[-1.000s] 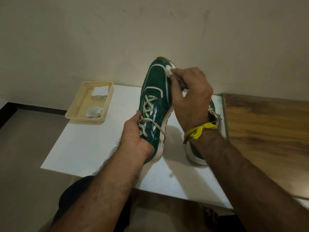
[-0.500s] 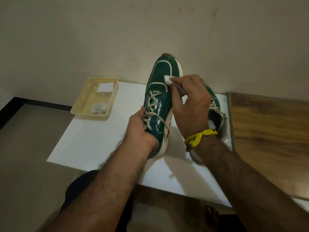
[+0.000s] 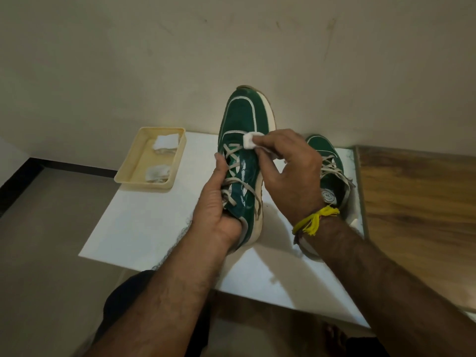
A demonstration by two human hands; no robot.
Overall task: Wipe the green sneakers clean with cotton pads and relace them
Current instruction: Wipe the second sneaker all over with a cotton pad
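Two hands on one green sneaker, toe up toward wall: left hand gripping heel, right hand pinching cotton pad.

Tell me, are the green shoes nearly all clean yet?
Not yet. The left hand holds one sneaker up while the right hand rubs a cotton pad near its laces; its side looks wet and shiny. The other sneaker waits on the table, laces loose. Pads lie in the tray.

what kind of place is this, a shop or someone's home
Probably a room in a home, not a shop: a plain beige painted wall, a low white tabletop beside a wood-grain surface, and a small cream plastic tray of cotton pads. No shelves, counter or stock show.
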